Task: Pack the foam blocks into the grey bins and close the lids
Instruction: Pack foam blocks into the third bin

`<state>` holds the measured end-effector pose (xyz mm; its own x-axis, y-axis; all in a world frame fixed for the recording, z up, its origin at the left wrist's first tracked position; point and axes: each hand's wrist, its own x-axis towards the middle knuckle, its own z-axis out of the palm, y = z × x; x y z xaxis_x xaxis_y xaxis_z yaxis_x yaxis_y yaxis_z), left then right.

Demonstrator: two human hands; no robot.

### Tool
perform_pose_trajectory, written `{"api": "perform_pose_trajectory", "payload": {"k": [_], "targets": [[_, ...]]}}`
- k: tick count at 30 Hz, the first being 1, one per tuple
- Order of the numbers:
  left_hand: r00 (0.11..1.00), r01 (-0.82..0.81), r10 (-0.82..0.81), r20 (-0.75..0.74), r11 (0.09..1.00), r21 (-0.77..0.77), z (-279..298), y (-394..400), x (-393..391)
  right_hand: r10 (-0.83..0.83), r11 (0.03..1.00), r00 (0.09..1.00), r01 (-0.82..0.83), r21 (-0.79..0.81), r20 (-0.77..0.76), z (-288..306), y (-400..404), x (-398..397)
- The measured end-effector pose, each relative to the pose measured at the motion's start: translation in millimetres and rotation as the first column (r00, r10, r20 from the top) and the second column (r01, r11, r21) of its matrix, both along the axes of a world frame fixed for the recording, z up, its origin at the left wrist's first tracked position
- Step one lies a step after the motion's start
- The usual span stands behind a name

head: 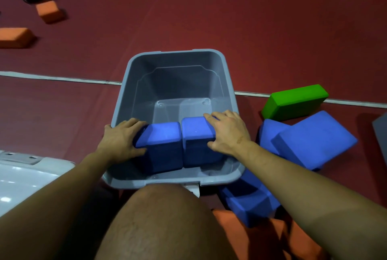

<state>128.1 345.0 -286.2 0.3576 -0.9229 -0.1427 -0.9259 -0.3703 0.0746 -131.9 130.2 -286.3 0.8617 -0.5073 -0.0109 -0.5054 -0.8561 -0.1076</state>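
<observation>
An open grey bin stands on the red floor in front of my knee. Two blue foam blocks stand upright side by side inside its near end. My left hand grips the left blue block from its outer side. My right hand grips the right blue block, fingers over its top. The far half of the bin holds nothing. More blue blocks lie in a heap on the floor to the right of the bin, with a green block behind them.
Two orange blocks lie far left on the floor. A pale grey lid or bin sits at my near left. An orange block lies under my knee at the right. A white line crosses the floor.
</observation>
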Motion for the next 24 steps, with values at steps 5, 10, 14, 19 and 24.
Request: {"api": "perform_pose_trajectory", "payload": {"k": [5,10,14,19,24], "targets": [[0.999,0.001,-0.003,-0.048,0.999,-0.053,2.4,3.9,0.9,0.022,1.000,0.999,-0.022,-0.001,0.046,-0.4,0.1,-2.3],[0.993,-0.015,-0.006,-0.117,0.983,-0.181,2.9,5.6,2.0,-0.016,1.000,0.986,0.013,0.016,0.166,-1.7,-0.8,-5.6],[0.997,-0.041,0.034,-0.075,0.993,-0.106,-0.3,3.8,1.7,0.030,0.999,0.998,-0.031,0.009,0.052,-0.8,0.5,-1.6],[1.000,-0.021,0.020,-0.024,0.998,-0.061,0.0,3.2,0.7,0.046,0.999,0.998,-0.047,0.006,0.038,0.0,1.5,-0.9],[1.000,-0.031,0.031,-0.003,0.999,-0.008,0.7,-0.5,-3.4,0.047,0.999,0.997,-0.047,0.002,-0.056,1.0,2.9,3.5]]}}
